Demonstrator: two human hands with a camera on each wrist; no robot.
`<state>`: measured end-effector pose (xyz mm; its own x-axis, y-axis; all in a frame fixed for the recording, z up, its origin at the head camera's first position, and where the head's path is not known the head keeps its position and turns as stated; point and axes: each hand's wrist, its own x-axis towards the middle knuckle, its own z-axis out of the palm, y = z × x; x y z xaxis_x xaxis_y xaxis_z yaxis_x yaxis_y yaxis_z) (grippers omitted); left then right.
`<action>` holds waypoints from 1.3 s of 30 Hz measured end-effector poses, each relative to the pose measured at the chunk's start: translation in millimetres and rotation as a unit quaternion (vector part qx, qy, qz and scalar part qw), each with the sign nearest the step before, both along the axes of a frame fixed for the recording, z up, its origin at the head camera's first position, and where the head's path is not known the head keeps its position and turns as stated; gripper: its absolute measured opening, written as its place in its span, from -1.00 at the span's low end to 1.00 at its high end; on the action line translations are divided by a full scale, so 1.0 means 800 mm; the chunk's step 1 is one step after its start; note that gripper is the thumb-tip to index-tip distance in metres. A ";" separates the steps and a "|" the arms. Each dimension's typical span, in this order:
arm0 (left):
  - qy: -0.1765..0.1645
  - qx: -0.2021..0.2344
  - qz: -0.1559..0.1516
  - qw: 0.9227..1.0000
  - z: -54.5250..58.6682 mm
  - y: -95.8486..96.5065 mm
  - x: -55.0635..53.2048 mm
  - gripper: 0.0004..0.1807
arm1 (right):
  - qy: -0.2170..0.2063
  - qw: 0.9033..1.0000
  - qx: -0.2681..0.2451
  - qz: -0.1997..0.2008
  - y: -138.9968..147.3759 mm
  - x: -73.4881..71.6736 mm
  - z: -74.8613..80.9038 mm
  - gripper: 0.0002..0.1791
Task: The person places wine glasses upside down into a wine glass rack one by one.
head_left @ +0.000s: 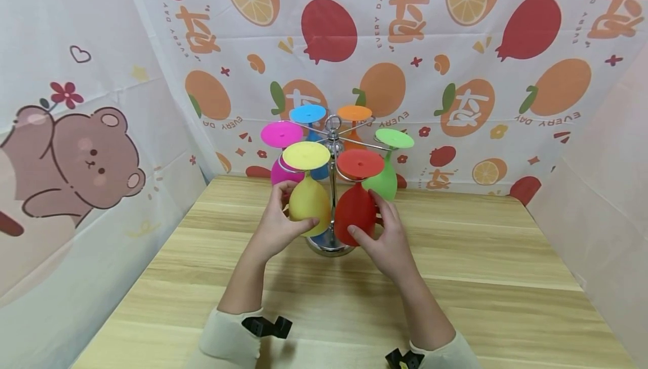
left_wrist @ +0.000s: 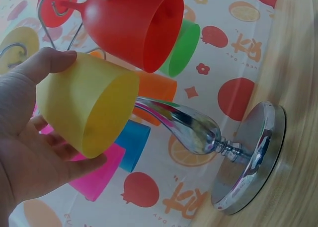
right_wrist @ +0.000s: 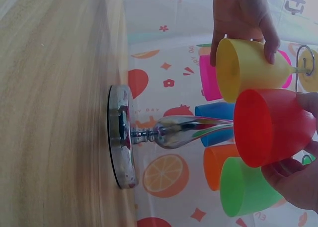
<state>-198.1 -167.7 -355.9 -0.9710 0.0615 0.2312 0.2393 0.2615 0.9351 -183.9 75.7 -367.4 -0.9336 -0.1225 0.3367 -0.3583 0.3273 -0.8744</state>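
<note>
Upside down by their feet, several plastic goblets hang from the wire arms of a chrome goblet rack point(head_left: 330, 251). My left hand point(head_left: 273, 228) holds the yellow goblet point(head_left: 307, 203) round its bowl, thumb at the front. Beside it, my right hand point(head_left: 391, 245) grips the bowl of the red goblet point(head_left: 354, 211), its thumb also in front. Both goblets have their feet up in the wire hooks and their mouths facing down. In the left wrist view, the yellow bowl point(left_wrist: 74, 98) shows an empty inside; the right wrist view shows the red bowl point(right_wrist: 278, 127).
A pink goblet point(head_left: 282, 134) hangs behind the yellow one, a green goblet point(head_left: 382, 182) behind the red. Blue point(head_left: 307, 113) and orange point(head_left: 354, 113) goblets hang at the back. The rack stands on a wooden table point(head_left: 455, 279) against a fruit-print cloth point(head_left: 425, 43).
</note>
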 end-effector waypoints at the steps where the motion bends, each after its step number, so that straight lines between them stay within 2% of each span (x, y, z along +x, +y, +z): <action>1: 0.003 0.001 -0.002 1.000 0.000 -0.001 0.000 -0.09 | -0.001 1.000 0.000 0.000 0.000 0.000 0.000 -0.09; 14: 0.015 -0.003 -0.024 1.000 0.007 -0.007 0.009 -0.03 | 0.004 1.000 -0.006 0.004 0.001 0.000 -0.001 -0.04; 24: 0.035 -0.013 -0.016 0.999 0.010 -0.005 0.010 -0.13 | -0.001 1.000 -0.010 0.004 0.002 0.000 -0.002 -0.04; 39: 0.042 -0.026 -0.007 0.999 0.012 -0.002 0.012 -0.22 | 0.003 1.000 -0.014 0.008 0.002 0.001 0.001 -0.09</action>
<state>-188.5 -169.4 -346.3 -0.9470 0.0898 0.3085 0.3210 0.3047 0.8967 -182.7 77.6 -366.2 -0.9297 -0.1283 0.3451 -0.3681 0.2977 -0.8809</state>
